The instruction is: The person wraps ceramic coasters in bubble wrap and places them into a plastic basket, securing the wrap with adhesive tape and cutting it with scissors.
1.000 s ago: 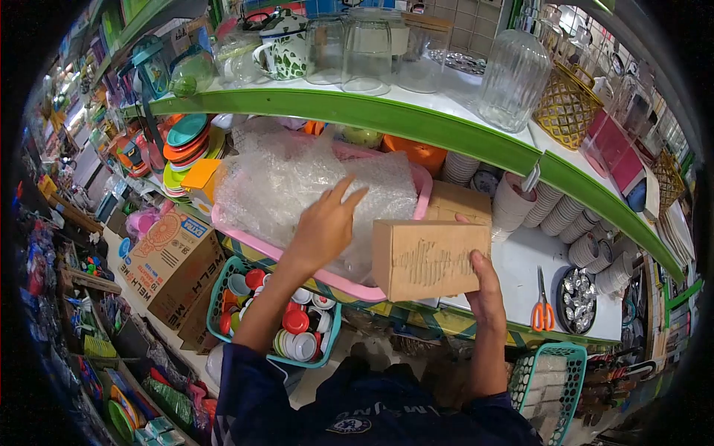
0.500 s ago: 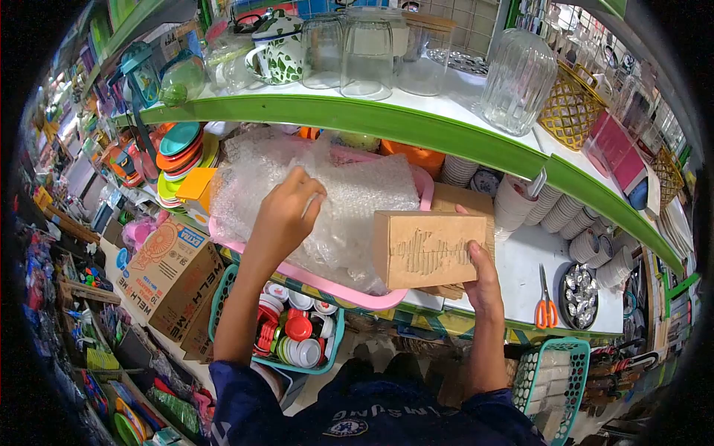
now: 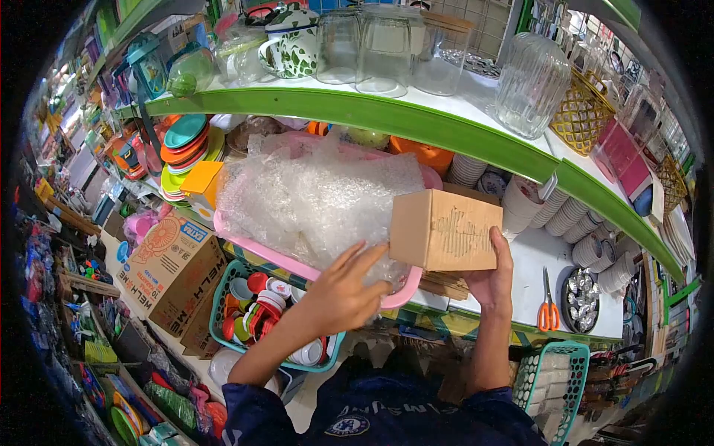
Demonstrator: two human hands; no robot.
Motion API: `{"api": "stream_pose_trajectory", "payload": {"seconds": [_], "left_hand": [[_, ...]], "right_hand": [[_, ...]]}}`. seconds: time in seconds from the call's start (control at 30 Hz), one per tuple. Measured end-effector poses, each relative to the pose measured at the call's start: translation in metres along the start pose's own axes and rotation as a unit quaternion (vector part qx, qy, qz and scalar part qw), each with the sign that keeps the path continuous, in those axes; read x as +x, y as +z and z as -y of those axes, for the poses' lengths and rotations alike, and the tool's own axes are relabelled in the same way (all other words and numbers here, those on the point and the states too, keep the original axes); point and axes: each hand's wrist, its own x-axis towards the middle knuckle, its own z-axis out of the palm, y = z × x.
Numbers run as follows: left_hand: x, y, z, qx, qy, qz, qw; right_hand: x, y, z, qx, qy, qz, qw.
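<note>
A small brown cardboard box (image 3: 465, 232) with a torn, ridged patch on its face is in my right hand (image 3: 494, 281), held from below and along its right side. My left hand (image 3: 351, 291) has its fingers apart and holds nothing; its fingertips point toward the box's lower left corner. It hovers over the front rim of a pink tub (image 3: 279, 258), which is heaped with crumpled bubble wrap (image 3: 320, 189). Flat pieces of cardboard (image 3: 444, 285) lie under the box, beside the tub.
Orange-handled scissors (image 3: 548, 312) and a black dish of metal pieces (image 3: 580, 299) lie on the white shelf to the right. Glass jars (image 3: 383, 56) stand on the green-edged shelf above. Below are a teal basket of plastic lids (image 3: 256, 312) and a large carton (image 3: 178, 267).
My left hand has left the bubble wrap and come down and right toward the box, fingers spreading. The box, still in my right hand, has shifted slightly right and turned, showing more of its left side.
</note>
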Motion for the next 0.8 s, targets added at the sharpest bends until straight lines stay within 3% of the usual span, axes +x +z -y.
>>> {"api": "stream_pose_trajectory", "payload": {"seconds": [0.2,0.33,0.5,0.7,0.8], "left_hand": [[-0.007,0.011,-0.021,0.018,0.009,-0.028,0.999],[-0.008,0.026,-0.034,0.006,0.068,0.006,0.998],[-0.004,0.039,-0.044,-0.022,0.115,0.046,0.992],[0.001,0.053,-0.052,-0.089,0.159,0.047,0.982],[0.002,0.055,-0.056,-0.123,0.158,0.051,0.978]], "right_hand": [[-0.003,0.002,0.014,0.033,0.013,0.039,0.999],[-0.001,0.006,0.013,0.046,0.017,0.07,0.996],[-0.004,0.009,0.009,-0.045,0.077,0.041,0.995],[-0.009,0.015,0.012,-0.139,0.08,0.063,0.985],[-0.013,0.015,0.014,-0.104,0.08,0.098,0.987]]}}
